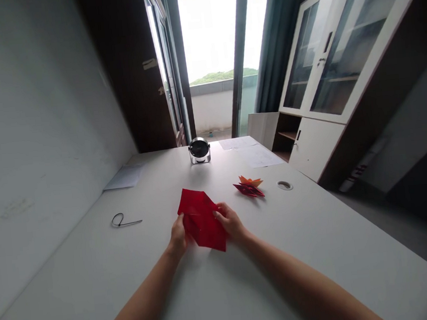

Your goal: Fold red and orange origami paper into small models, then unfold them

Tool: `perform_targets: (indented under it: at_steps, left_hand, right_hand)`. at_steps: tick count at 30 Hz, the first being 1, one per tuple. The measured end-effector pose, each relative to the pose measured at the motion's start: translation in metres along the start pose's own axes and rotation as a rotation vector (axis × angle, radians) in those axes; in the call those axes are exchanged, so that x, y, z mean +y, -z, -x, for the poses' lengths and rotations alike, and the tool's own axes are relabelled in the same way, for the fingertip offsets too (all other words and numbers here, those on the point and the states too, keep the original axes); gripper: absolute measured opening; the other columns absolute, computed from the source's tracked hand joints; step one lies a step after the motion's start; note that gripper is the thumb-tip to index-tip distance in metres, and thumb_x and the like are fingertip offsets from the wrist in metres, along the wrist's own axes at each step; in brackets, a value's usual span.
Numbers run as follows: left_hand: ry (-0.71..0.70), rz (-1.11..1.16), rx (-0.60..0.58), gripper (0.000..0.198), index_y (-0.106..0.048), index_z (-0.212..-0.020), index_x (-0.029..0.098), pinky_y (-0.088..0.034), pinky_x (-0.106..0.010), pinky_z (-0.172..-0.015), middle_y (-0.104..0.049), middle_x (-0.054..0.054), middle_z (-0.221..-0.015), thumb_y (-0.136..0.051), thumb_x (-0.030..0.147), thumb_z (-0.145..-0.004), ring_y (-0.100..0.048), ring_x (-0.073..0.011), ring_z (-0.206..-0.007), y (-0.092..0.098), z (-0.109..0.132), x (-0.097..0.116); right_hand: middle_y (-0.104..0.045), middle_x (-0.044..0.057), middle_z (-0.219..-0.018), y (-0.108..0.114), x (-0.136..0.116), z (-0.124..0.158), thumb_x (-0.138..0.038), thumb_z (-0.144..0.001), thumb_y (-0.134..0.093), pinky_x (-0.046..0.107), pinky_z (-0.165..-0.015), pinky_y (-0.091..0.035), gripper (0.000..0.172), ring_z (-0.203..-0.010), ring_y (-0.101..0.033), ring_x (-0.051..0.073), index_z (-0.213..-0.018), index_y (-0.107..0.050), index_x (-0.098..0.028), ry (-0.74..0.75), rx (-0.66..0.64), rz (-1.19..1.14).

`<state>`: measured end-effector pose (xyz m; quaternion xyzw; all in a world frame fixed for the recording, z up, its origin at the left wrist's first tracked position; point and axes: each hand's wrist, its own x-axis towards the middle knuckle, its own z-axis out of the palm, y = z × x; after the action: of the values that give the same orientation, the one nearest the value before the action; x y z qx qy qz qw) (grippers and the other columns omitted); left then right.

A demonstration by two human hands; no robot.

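A sheet of red paper (203, 220) with folded corners and crease lines is held up a little above the white table. My left hand (178, 234) pinches its left edge, thumb on top. On the opposite edge my right hand (230, 221) grips it the same way, the other fingers partly hidden behind the paper. Beyond my right hand lie two folded paper pieces with pointed petals, a dark red one (249, 190) in front of an orange one (251, 181).
A black cable tie (125, 220) bent into a loop lies at left. A round metal-framed device (199, 150) stands at the table's far end. Papers (260, 155) lie at the back right, more sheets (123, 177) by the wall. A round cable hole (284, 185) is near the right edge.
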<state>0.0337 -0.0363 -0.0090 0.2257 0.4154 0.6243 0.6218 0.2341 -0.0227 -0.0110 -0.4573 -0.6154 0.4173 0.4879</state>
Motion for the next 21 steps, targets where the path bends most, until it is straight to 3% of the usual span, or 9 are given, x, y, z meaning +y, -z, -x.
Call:
perform_targets:
  at_steps: [5, 8, 12, 15, 17, 21]
  left_hand:
    - [-0.044, -0.083, -0.066, 0.025, -0.068, -0.1, 0.014, -0.058, -0.033, -0.076, -0.075, -0.011, -0.098, -0.062, 0.037, -0.09, -0.071, -0.0216, -0.084, -0.003, 0.005, -0.005]
    - [-0.045, -0.097, -0.076, 0.027, -0.068, -0.099, 0.014, -0.058, -0.032, -0.076, -0.075, -0.011, -0.099, -0.062, 0.038, -0.09, -0.071, -0.0212, -0.084, -0.004, 0.006, -0.006]
    - [-0.071, -0.15, -0.105, 0.029, -0.068, -0.098, 0.014, -0.057, -0.032, -0.075, -0.075, -0.011, -0.097, -0.062, 0.042, -0.09, -0.07, -0.0204, -0.082, -0.002, 0.005, -0.009]
    - [-0.076, -0.157, -0.155, 0.033, -0.068, -0.1, 0.013, -0.056, -0.032, -0.076, -0.074, -0.012, -0.1, -0.064, 0.044, -0.089, -0.07, -0.021, -0.085, -0.001, 0.006, -0.008]
    - [-0.076, -0.12, -0.142, 0.036, -0.068, -0.1, 0.013, -0.056, -0.032, -0.076, -0.074, -0.011, -0.099, -0.066, 0.045, -0.087, -0.07, -0.0207, -0.083, -0.002, 0.005, -0.005]
    - [-0.066, -0.008, -0.131, 0.039, -0.067, -0.102, 0.013, -0.056, -0.031, -0.075, -0.074, -0.009, -0.095, -0.072, 0.046, -0.082, -0.069, -0.0194, -0.079, 0.0, 0.0, 0.001]
  right_hand:
    - [-0.069, 0.003, -0.095, 0.003, 0.001, 0.0, -0.038, -0.089, -0.057, 0.034, -0.075, -0.052, 0.027, -0.079, -0.065, 0.02, -0.113, -0.059, -0.026, 0.159, 0.122, 0.221]
    - [-0.067, 0.004, -0.094, 0.006, 0.002, -0.002, -0.037, -0.088, -0.057, 0.033, -0.071, -0.051, 0.025, -0.072, -0.061, 0.018, -0.11, -0.058, -0.025, 0.198, 0.182, 0.286]
    - [-0.063, 0.003, -0.088, 0.008, 0.003, -0.004, -0.035, -0.087, -0.057, 0.032, -0.073, -0.049, 0.013, -0.072, -0.057, 0.017, -0.088, -0.059, -0.022, 0.243, 0.163, 0.34]
    - [-0.062, 0.005, -0.092, 0.009, 0.005, -0.007, -0.035, -0.086, -0.058, 0.031, -0.075, -0.049, 0.015, -0.082, -0.057, 0.019, -0.081, -0.06, -0.021, 0.272, 0.139, 0.334]
    - [-0.062, 0.005, -0.093, 0.011, 0.007, -0.011, -0.038, -0.087, -0.055, 0.03, -0.074, -0.048, 0.019, -0.084, -0.057, 0.019, -0.082, -0.06, -0.021, 0.25, 0.187, 0.269]
    - [-0.058, 0.0, -0.071, 0.021, 0.016, -0.021, -0.05, -0.088, -0.052, 0.028, -0.063, -0.044, 0.03, -0.066, -0.051, 0.016, -0.078, -0.055, -0.021, 0.094, 0.333, 0.105]
